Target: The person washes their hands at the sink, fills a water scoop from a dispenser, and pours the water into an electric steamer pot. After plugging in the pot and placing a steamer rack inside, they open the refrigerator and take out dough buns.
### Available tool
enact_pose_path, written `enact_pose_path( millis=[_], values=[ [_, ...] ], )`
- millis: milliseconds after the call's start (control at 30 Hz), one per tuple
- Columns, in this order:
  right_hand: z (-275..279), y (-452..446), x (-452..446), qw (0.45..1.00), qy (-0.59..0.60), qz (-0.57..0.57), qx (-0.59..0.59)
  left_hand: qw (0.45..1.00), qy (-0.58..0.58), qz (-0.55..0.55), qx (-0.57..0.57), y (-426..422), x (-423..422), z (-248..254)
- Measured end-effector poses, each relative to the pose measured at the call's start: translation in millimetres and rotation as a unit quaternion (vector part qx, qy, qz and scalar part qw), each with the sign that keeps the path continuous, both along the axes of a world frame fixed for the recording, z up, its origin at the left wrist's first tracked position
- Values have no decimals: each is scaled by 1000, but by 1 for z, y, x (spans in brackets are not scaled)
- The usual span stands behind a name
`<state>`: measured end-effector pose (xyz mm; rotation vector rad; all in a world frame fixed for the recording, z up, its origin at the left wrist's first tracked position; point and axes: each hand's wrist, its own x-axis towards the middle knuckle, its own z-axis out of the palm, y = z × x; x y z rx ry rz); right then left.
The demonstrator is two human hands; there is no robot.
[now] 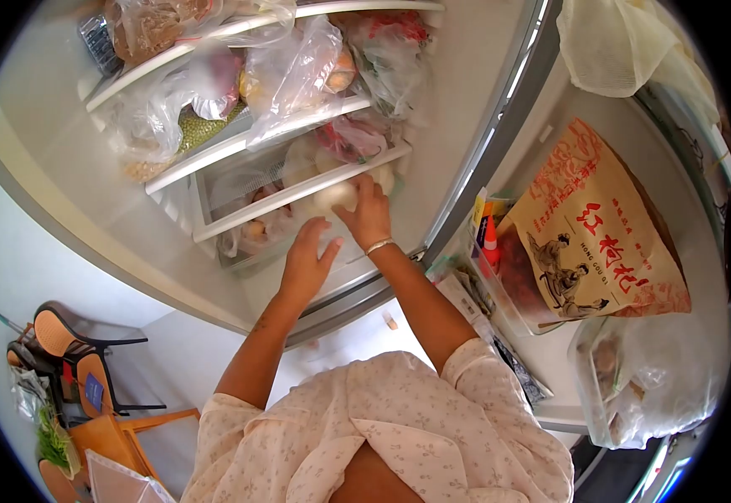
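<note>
The lower drawer (pixel 244 220) of the fridge holds pale round items, one of them a whitish ball-shaped item (pixel 334 198) whose kind I cannot make out. My right hand (pixel 368 215), with a bracelet at the wrist, reaches over the drawer's right front, fingers and thumb apart beside the pale item. Whether it touches the item is unclear. Just in front of the drawer is my left hand (pixel 305 258), its thumb spread from the fingers and nothing in it. A red-tinted plastic bag (pixel 353 139) lies at the back right of the drawer.
Shelves above carry plastic bags of food (pixel 294 71) and a bag of green beans (pixel 206 126). On the open door at right stand a brown paper bag (pixel 600 243), a red bottle (pixel 488 241) and a clear plastic bag (pixel 663 377). Chairs (pixel 93 369) stand at lower left.
</note>
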<state>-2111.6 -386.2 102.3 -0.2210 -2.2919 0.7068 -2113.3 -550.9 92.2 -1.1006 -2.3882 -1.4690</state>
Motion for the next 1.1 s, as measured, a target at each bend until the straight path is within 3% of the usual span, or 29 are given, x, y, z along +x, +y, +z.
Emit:
enact_pose_path(
  millis=[33, 67, 167, 300, 367, 400, 467, 500, 567, 700, 767, 800, 867, 900, 967, 1100],
  values=[
    [-2, -3, 2, 998, 4, 14, -56, 999, -12, 27, 30, 1, -5, -2],
    [-4, -4, 4, 993, 8, 28, -113, 990, -126, 9, 63, 1, -9, -4],
    [2, -4, 19, 999, 32, 41, -9, 982, -168, 39, 74, 6, -10, 5],
    [3, -7, 42, 998, 1, 58, -18, 986, -159, -2, 53, 12, -12, 22],
    [-4, -3, 46, 993, 30, 114, -16, 994, 101, 16, -43, 16, -17, 23],
    [-10, 2, 45, 993, 30, 113, -16, 994, 100, 16, -42, 17, -17, 22],
    [-14, 12, 39, 976, 23, 141, -166, 985, 76, 35, -153, 19, -14, 30],
    [-15, 17, 35, 976, 24, 141, -164, 985, 78, 35, -152, 20, -12, 32],
    [-11, 24, 26, 994, 46, 21, -92, 999, 5, 8, -37, 18, -6, 32],
    [-13, 30, 5, 995, 60, -83, 1, 998, -32, -5, 50, -4, 11, 21],
    [-6, 33, -1, 994, 44, -99, 1, 972, -158, -39, 172, -19, 27, 16],
    [-1, 35, -5, 993, 32, -116, 2, 972, -159, -36, 172, -27, 33, 10],
    [12, 38, -8, 992, -17, -127, 4, 910, -287, -70, 289, -46, 43, -2],
    [15, 39, -10, 988, -66, -142, 7, 911, -287, -66, 290, -56, 49, -6],
    [16, 39, -11, 985, -57, -156, 43, 866, -375, -32, 329, -73, 56, -11],
    [9, 31, 1, 974, -78, -189, 95, 826, -425, -33, 370, -95, 63, -26]
  ],
)
